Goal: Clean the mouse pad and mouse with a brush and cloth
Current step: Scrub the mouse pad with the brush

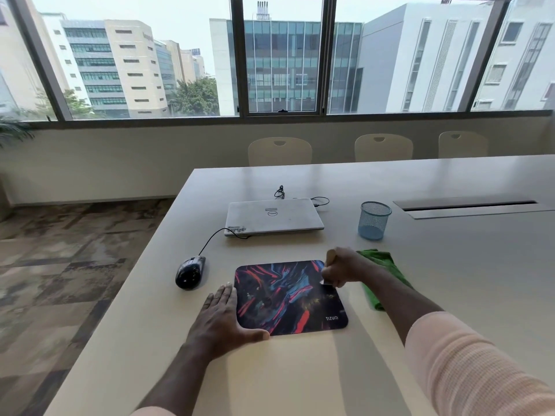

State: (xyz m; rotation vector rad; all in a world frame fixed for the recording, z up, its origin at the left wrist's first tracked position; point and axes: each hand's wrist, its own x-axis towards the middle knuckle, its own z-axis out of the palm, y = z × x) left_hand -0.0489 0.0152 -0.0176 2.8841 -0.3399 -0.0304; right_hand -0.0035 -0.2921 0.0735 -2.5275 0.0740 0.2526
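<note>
The left hand (pixel 220 319) lies flat with straight fingers on the counter (pixel 300 370), against the pad's (pixel 288 295) near-left corner, likely to keep it from sliding. The right hand (pixel 342 270) grips the brush (pixel 331 256) upright over the pad's far-right edge. The cloth (pixel 387 265) lies just right of it, and the mouse (pixel 190 271) sits apart to the left.

The left hand (pixel 222 321) lies flat, palm down, with its fingers straight and close together pointing to 12 o'clock and the thumb spread toward 3 o'clock. Its bare forearm runs in from 7 o'clock. The right hand (pixel 342 270), at 2 o'clock from the left, is a fist curled round the handle of a brush (pixel 330 256). Its forearm comes in from 4 o'clock, with a pale pink sleeve (pixel 468 364) covering the upper part.
</note>
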